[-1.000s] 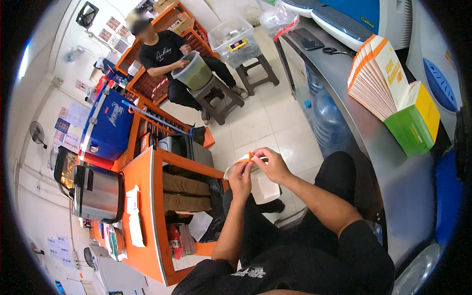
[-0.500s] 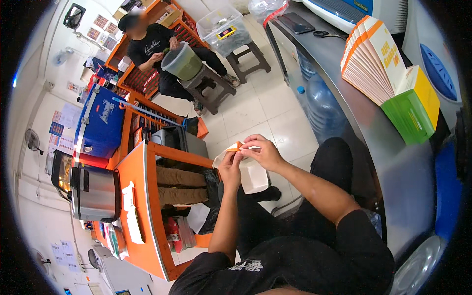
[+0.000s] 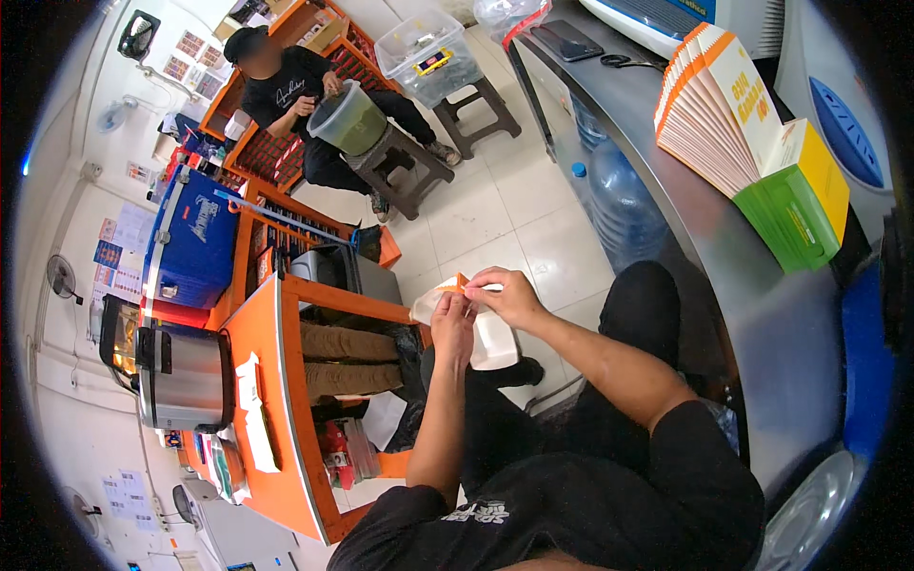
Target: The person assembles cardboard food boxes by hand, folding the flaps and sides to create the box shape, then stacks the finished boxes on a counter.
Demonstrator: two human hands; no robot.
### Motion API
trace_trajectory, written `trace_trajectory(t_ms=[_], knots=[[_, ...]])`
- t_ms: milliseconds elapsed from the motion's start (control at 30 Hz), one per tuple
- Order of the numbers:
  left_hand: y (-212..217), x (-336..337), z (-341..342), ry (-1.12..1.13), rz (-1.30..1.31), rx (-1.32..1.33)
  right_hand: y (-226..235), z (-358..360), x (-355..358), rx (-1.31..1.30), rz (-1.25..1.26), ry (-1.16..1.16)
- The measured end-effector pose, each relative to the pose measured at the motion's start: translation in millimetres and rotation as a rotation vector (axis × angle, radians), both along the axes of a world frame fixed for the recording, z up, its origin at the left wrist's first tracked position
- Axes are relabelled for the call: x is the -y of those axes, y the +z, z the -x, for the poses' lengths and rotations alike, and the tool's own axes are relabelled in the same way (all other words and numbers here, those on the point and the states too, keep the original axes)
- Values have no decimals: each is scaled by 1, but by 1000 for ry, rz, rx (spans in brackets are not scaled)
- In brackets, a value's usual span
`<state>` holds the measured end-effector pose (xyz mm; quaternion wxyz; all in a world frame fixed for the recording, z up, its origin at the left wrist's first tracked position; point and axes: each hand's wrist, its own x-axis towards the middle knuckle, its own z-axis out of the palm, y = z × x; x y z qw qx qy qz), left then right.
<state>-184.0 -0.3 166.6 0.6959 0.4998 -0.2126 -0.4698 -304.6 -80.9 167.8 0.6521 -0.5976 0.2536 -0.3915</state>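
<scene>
Between my hands, over my lap, is a paper food box (image 3: 494, 343), partly folded, white with an orange edge at its upper corner. My left hand (image 3: 451, 325) is closed on this corner from the left, fingers pinched together. From the right, my right hand (image 3: 512, 300) pinches the same orange edge with thumb and fingertips. The fingertips nearly meet, and my hands hide part of the folded corner. One white panel hangs below them, and another white flap shows left of my left hand.
Nested flat cartons (image 3: 709, 114) stand on the metal counter (image 3: 700, 276) at right, near a phone (image 3: 568, 42) and scissors (image 3: 632, 63). A rice cooker (image 3: 190, 376) sits on the orange table (image 3: 276, 333) at left. Beyond, a person holds a bucket (image 3: 350, 122) on a stool.
The box has turned slightly in my hands, so its hanging white panel looks narrower. My left fingers have shifted along the orange corner; both hands keep their hold.
</scene>
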Motion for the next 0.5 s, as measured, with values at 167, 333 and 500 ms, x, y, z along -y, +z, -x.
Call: trace_trajectory(t_ms=[167, 333, 500], knots=[[-3, 4, 7, 21, 43, -37, -7, -5, -5, 86, -28, -41], [-7, 5, 12, 46, 68, -36, -4, -3, -1, 39, 2, -66], [-9, 6, 13, 54, 30, -8, -5, -4, -7, 44, -4, -114]])
